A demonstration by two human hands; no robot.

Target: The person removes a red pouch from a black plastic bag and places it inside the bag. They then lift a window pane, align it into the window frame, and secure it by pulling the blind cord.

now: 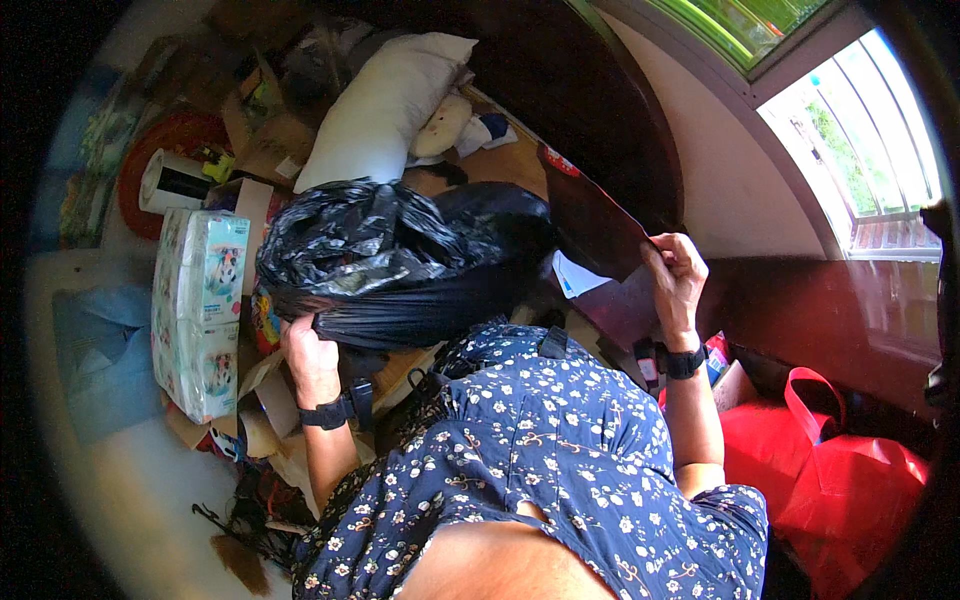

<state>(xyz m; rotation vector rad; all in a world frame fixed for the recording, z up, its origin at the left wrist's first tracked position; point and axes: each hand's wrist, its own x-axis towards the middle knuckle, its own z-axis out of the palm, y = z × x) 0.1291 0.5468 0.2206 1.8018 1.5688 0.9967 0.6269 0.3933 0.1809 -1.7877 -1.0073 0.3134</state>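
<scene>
Cluttered floor fills the head view, with a plump white pillow [385,105], a plastic-wrapped block of tissue packs [198,310], torn cardboard and a glossy red bag [850,480] beside dark polished wood under a bright window [860,130]. At the middle sits a bulging black bin bag [390,260] of crinkled, shiny plastic, and the left hand [310,355] has its grip clamped on the bag's lower edge. Up to the right, the right hand [678,272] pinches the corner of a flat, stiff, dark red sheet [590,220], its grip closed on that edge, well apart from the bag.
</scene>
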